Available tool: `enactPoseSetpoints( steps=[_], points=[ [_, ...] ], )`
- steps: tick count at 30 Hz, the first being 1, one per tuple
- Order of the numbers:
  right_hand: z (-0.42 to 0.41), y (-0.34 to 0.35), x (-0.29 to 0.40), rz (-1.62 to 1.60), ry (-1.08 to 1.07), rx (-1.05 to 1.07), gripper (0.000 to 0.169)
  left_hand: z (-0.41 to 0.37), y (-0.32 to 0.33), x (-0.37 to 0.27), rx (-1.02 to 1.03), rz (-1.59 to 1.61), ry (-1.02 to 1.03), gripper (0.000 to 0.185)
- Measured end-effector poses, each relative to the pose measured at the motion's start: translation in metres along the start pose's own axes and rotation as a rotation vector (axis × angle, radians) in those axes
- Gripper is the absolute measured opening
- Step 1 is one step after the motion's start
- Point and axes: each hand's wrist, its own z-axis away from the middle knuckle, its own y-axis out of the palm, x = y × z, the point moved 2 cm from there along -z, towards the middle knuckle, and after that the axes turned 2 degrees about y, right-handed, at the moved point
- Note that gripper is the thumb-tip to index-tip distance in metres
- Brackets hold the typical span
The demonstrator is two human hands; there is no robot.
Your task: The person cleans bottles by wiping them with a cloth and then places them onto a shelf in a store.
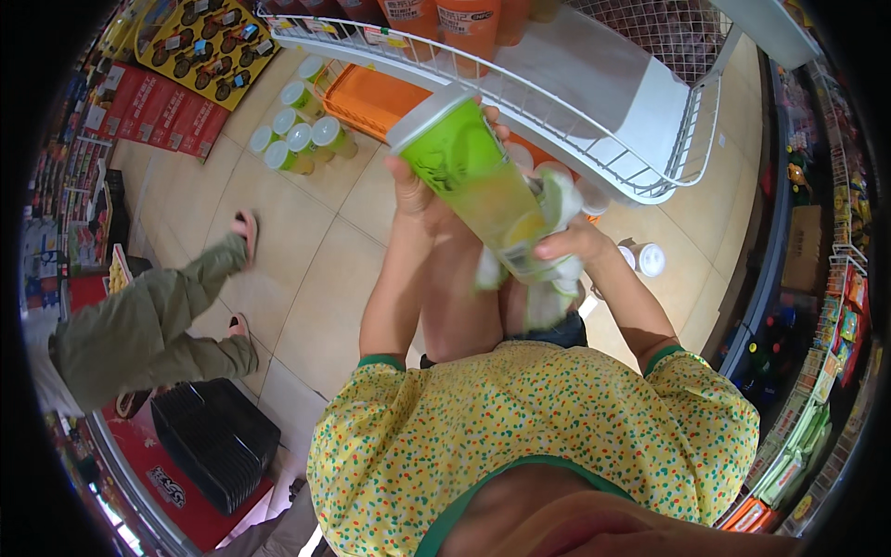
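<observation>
Tilted between my hands is a large lidded plastic drink cup (459, 167), green near its white lid and clear lower down, with pale liquid and a yellow piece showing inside. My left hand (418, 191) grips it just below the lid, fingers wrapped behind. Against the cup's base, my right hand (574, 244) presses a white cloth with green edging (557, 292); the cloth is blurred and hangs down over my knees. In front of the cup runs a white shelf (612, 132) with a wire rail, holding orange drink cups (468, 28).
Several green-topped cups (299, 139) stand on the tiled floor beside an orange basket (376, 94). White-lidded cups (649, 259) stand on the floor at right. Another person's legs (160, 334) are at left, near a stack of black baskets (212, 435). Stocked shelves (828, 348) line the right.
</observation>
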Motion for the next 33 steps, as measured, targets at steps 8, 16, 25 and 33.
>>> enactPoseSetpoints(
  steps=[8, 16, 25, 33],
  points=[
    [-0.026, 0.007, 0.032, 0.73, -0.084, -0.38, 0.086, 0.007, 0.003, 0.021, -0.168, -0.098, -0.005, 0.066],
    [-0.026, 0.06, 0.024, 1.713, -0.455, -0.401, 0.08, 0.009, -0.013, 0.029, -0.389, -0.286, 0.086, 0.054],
    [-0.021, 0.048, 0.026, 1.42, -0.637, -0.378, 0.105, 0.012, 0.022, 0.009, -0.218, -0.431, 0.124, 0.048],
    [-0.017, 0.048, 0.03, 1.021, -0.439, -0.39, 0.117, 0.02, 0.03, 0.001, -0.247, -0.215, 0.019, 0.069]
  ],
)
